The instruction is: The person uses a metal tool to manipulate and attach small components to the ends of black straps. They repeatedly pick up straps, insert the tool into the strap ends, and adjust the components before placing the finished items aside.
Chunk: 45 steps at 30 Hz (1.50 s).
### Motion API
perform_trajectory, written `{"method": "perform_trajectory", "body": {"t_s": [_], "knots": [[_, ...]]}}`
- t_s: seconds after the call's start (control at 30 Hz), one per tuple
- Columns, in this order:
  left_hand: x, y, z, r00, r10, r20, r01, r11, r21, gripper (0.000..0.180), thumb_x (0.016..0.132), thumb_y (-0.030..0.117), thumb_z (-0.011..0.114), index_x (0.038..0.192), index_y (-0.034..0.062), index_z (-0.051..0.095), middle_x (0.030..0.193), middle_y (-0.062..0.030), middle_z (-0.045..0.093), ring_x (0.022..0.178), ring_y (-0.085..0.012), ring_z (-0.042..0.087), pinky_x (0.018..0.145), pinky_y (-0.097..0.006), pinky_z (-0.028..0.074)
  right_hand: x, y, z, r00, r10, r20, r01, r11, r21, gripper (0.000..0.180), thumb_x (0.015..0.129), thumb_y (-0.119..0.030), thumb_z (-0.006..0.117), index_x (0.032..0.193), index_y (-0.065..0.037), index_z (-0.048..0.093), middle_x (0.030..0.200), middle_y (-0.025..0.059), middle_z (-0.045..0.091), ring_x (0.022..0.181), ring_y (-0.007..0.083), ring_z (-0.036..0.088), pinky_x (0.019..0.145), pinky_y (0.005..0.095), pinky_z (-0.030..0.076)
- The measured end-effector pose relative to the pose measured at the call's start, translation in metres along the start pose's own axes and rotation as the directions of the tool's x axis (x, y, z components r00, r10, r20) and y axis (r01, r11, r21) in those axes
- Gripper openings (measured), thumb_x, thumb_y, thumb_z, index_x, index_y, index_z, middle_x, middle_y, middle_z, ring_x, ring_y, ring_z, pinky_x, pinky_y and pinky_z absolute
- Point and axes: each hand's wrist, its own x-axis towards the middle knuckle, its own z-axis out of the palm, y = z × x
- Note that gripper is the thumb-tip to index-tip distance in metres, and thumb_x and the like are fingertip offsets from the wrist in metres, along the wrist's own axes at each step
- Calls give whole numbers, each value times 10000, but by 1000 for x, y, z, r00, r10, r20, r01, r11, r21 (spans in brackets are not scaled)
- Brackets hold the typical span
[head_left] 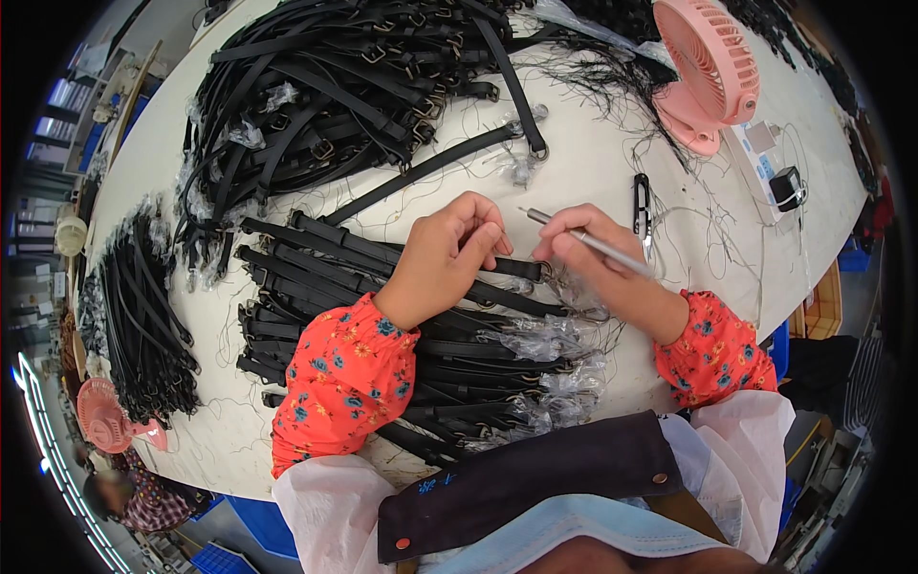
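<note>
My left hand (448, 253) rests on a row of black leather straps (382, 316) and pinches the end of one strap (521, 269) between its fingertips. My right hand (598, 268) is just to the right of it, fingers closed around a thin silver pen-like tool (585, 240) whose tip points up and left. Clear plastic wraps (550, 340) cover the metal ends of the straps below both hands. Both forearms wear red flowered sleeves.
A large heap of black buckled straps (335, 86) fills the far side of the white table (593, 163). Another bundle of straps (143, 316) lies at the left. Black thread snips (643, 212) and a pink desk fan (706, 67) stand at the right. A second pink fan (103, 413) sits low left.
</note>
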Motion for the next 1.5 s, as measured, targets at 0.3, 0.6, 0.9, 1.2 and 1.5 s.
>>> {"method": "perform_trajectory", "body": {"t_s": [0.3,0.6,0.9,1.2,1.5], "knots": [[10,3,-27,780,273,-563,-362,931,-49,121,1013,81,594,1115,49,537,1032,-67,653,860,-105,577,811,-251,466,0,0,1,980,-154,123,185,933,-308,319,870,-29,700,1166,-77,593,1058,95,689,922,244,698,812,323,544],[-8,10,-25,952,186,243,-300,725,620,297,806,124,776,1080,134,663,980,-38,628,987,-258,585,905,-391,399,2,1,0,954,-262,143,298,832,-468,363,835,-46,726,1166,-96,587,1013,109,676,915,308,658,798,388,527],[-8,9,-24,959,114,260,-260,722,641,221,810,98,763,1011,87,672,916,-67,607,955,-279,585,849,-397,444,2,-1,1,953,-254,167,303,834,-462,344,843,-38,727,1154,-93,591,995,103,669,888,290,666,782,379,533],[-8,18,-11,946,284,160,-325,805,497,252,815,42,789,1049,61,695,1032,-84,674,909,-274,624,785,-358,507,1,-2,-1,998,53,25,-54,998,33,281,925,-20,687,1178,-43,565,1041,33,650,949,76,610,848,237,509],[-10,15,-3,808,574,134,-454,462,762,326,739,38,817,1039,68,693,979,-68,634,889,-284,590,742,-390,496,3,-2,-4,992,128,-24,-119,965,233,281,941,-9,663,1199,-36,552,1078,45,644,965,75,593,818,211,500]]}}
